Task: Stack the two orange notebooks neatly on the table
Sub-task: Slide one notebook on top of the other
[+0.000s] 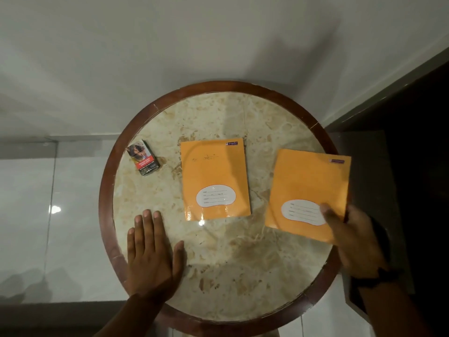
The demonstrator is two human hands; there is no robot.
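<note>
Pinching the near corner of one flat orange paper notebook [307, 190], the right hand [352, 239] readies it for stacking; the other orange notebook [215, 178] lies mid-table on the round marble table [218, 263]; the left hand [153, 254] rests flat and empty, probably for balance.

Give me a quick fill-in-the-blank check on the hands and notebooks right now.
1. The right hand grips the ____ notebook.
2. The left hand rests flat on the ____.
3. The two notebooks are ____, not stacked.
4. The small pack lies ____ of the middle notebook.

Answers: right; table; apart; left
</note>
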